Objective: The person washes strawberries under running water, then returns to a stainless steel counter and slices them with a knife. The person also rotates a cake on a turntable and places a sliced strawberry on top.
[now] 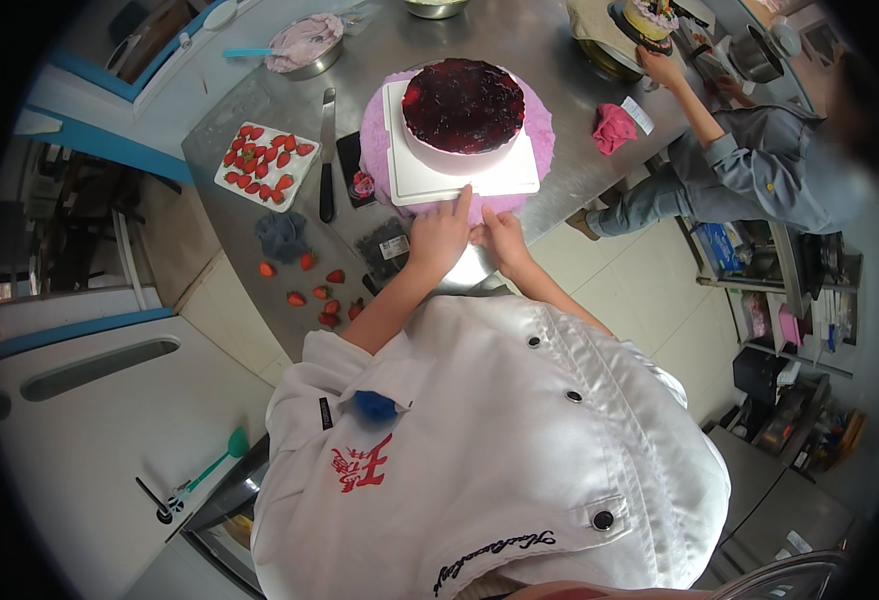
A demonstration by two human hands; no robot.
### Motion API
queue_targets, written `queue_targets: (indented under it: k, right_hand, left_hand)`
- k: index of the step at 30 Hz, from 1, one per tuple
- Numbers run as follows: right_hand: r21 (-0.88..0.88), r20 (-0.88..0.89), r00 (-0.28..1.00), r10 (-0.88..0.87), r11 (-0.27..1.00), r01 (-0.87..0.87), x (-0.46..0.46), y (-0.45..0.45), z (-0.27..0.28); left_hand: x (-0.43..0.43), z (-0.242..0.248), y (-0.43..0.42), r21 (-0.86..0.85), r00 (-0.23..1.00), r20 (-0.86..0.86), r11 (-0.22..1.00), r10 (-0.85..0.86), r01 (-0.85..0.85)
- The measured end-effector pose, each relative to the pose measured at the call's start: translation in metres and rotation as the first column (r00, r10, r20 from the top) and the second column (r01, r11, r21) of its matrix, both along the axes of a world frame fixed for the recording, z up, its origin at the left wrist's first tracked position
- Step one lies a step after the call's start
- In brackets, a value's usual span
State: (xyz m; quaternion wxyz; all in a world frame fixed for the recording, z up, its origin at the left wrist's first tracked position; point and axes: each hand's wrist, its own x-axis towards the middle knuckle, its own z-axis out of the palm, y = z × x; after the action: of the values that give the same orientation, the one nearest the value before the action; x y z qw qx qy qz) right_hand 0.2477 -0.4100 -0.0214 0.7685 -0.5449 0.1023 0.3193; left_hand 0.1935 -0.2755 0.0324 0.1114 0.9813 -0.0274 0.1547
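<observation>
A round cake [463, 112] with a dark red, glossy fruit topping and pale sides stands on a white square board [409, 176]. Under the board lies a fluffy purple cloth [375, 127]. My left hand [441, 236] is at the board's front edge, its index finger stretched towards the board. Just right of it, my right hand [501, 238] is at the cloth's front edge, thumb raised; whether its fingers pinch the cloth cannot be told. A palette knife [327, 157] with a black handle and a dark phone-like slab [351, 169] lie left of the cake.
On the steel table [259, 97] are a tray of strawberries [263, 166], loose halved strawberries [322, 292], a blue cloth [282, 236], a labelled plastic box [381, 251], a bowl of pinkish cream [306, 45] and a pink cloth [614, 129]. A co-worker [762, 157] handles another cake [651, 21] at right.
</observation>
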Motion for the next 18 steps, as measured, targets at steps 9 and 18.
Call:
queue_targets:
  k: [9,18]
  right_hand:
    - [-0.001,-0.003,1.0,0.004,1.0,-0.004,-0.003,0.001,0.0]
    - [-0.043,0.005,1.0,0.029,0.999,-0.029,-0.003,-0.001,0.003]
  left_hand:
    - [-0.004,0.012,0.001,-0.037,1.0,0.015,0.999,-0.009,0.009]
    - [-0.099,0.012,0.084,-0.346,0.911,-0.077,0.846,0.404,-0.405]
